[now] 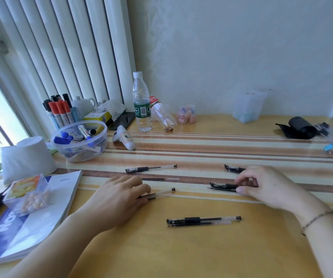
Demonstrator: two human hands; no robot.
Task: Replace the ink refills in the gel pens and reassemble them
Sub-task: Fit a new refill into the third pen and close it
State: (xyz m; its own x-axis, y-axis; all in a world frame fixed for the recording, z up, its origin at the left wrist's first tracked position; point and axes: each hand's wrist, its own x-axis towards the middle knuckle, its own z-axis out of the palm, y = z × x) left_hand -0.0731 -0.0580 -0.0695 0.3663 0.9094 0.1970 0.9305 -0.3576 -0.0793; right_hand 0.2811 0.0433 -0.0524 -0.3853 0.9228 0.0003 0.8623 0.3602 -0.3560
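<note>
Nearest, at 6 o'clock on the yellow striped wooden surface (141,247): a clear-barrelled gel pen with black cap and rubber sleeve (203,219), a loose thin refill (199,223) lying touching along its near side. Left hand (119,197) at 9 o'clock lies flat, fingers straight, pressing on a second clear gel pen (161,192) whose tail sticks out toward 3; nothing clasped. Right hand (267,187) at 3 o'clock has thumb and fingers curled, its grip pinching a black-capped pen with a bare refill tip beside it (222,186). Just beyond, toward 1 o'clock, another capped pen (234,168), half hidden by that hand. Toward 12: a spare refill (159,179), then a fourth clear pen (151,168). Far left, at 10 o'clock, a round clear plastic tub of markers (79,141); far centre a clear water bottle with green label (141,101). Handling, my read: pens are light, stiff, smooth plastic and will roll; take the rubber sleeve with one hand, barrel with the other to unscrew. Refills are thin and bendy, tips delicate; hold mid-tube, keep off the point.
</note>
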